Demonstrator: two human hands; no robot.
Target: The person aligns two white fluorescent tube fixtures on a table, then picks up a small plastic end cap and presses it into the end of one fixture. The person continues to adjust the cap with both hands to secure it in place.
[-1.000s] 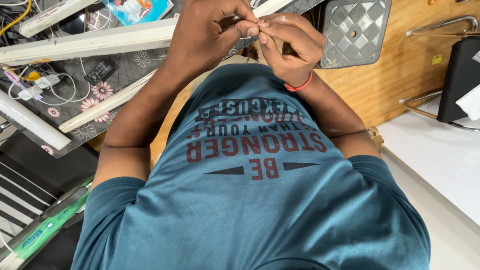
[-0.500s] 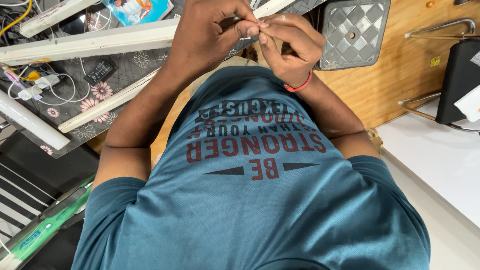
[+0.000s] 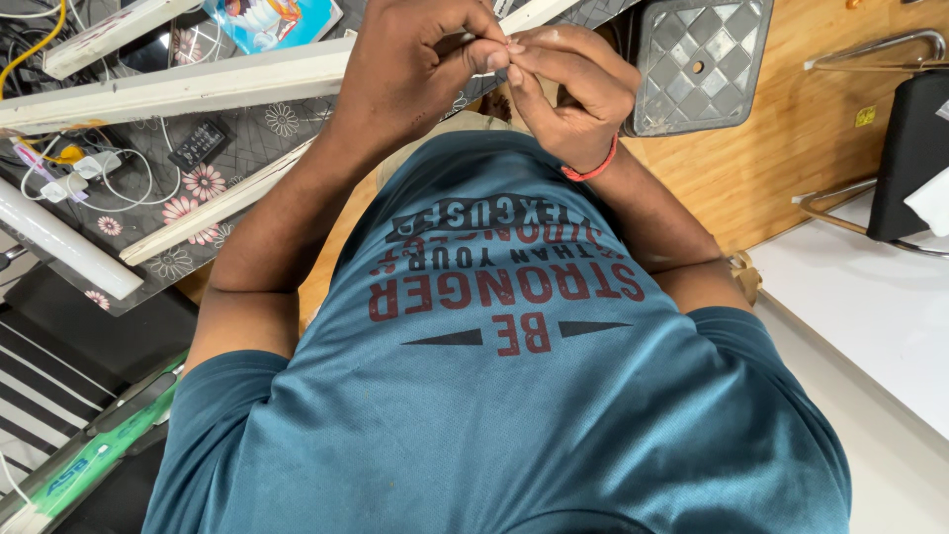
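Observation:
My left hand (image 3: 415,69) and my right hand (image 3: 573,94) meet at the top of the head view, fingertips pressed together. Between them they pinch a small thin pale piece (image 3: 509,49), too small to tell what it is. A red thread band circles my right wrist (image 3: 593,170). Just behind the hands a long white strip (image 3: 198,84) lies across a dark floral cloth (image 3: 247,133). My teal printed shirt (image 3: 514,396) fills the lower half of the view.
More white strips (image 3: 227,208) lie on the cloth, with white wires (image 3: 79,183), a small black module (image 3: 201,141) and a colourful packet (image 3: 267,20). A grey quilted-pattern plastic piece (image 3: 697,64) sits on wood flooring (image 3: 791,138). A black metal-framed chair (image 3: 909,158) stands right; a green object (image 3: 89,465) lies lower left.
The hands stay pinched together in the same place; only the fingertips shift slightly on the small piece.

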